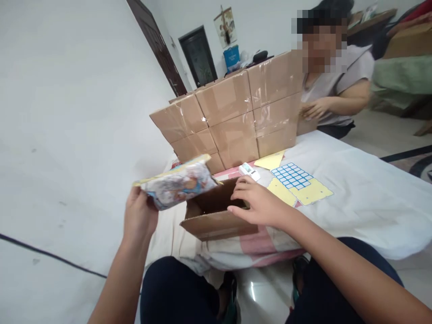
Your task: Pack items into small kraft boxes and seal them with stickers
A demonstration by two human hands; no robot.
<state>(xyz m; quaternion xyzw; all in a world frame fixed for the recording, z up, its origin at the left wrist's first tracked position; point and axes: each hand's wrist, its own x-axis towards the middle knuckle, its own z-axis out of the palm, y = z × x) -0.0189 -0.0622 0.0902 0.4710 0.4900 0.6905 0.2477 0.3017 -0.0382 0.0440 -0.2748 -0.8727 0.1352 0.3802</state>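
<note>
One printed packet point(180, 185) pinched at its end in left hand point(141, 211), tilted above open cardboard box point(219, 226); right hand point(254, 200) loosely spread at box's right end, contact unclear. White device point(249, 171) just beyond.

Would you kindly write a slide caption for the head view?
Left hand holds a printed packet near an open cardboard box, right hand at its right end, stacked cartons behind.

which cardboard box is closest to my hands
The open-topped box by the right hand; the other boxes stand stacked behind it, showing taped faces.
</note>
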